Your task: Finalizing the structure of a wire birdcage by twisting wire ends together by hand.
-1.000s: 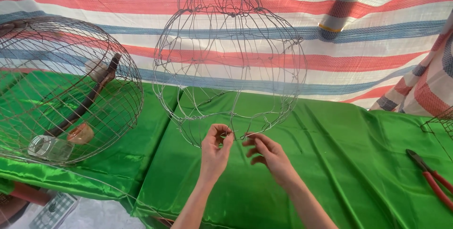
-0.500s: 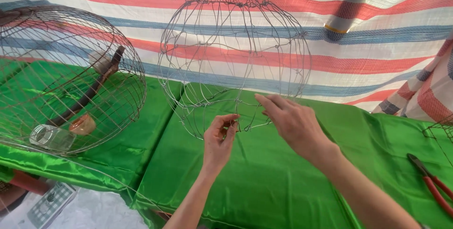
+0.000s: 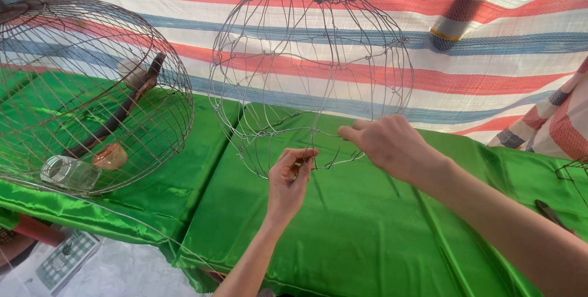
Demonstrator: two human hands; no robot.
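Note:
A round cage frame of thin bare wire (image 3: 309, 58) hangs over a table covered in shiny green cloth (image 3: 367, 236). My left hand (image 3: 289, 180) pinches a wire at the frame's lower rim, fingers closed on it. My right hand (image 3: 386, 144) is higher and to the right, its fingers closed on a wire of the same lower rim. Both hands work at the bottom front of the frame.
A finished domed wire cage (image 3: 86, 95) lies on its side at the left, with a dark wooden perch, a clear glass cup (image 3: 68, 173) and a small brown cup inside. Pliers (image 3: 551, 214) lie at the right. A striped tarp (image 3: 502, 46) hangs behind.
My right hand rose from beside the left hand up and to the right along the lower rim. My left hand kept its pinch on the wire. The view moved closer.

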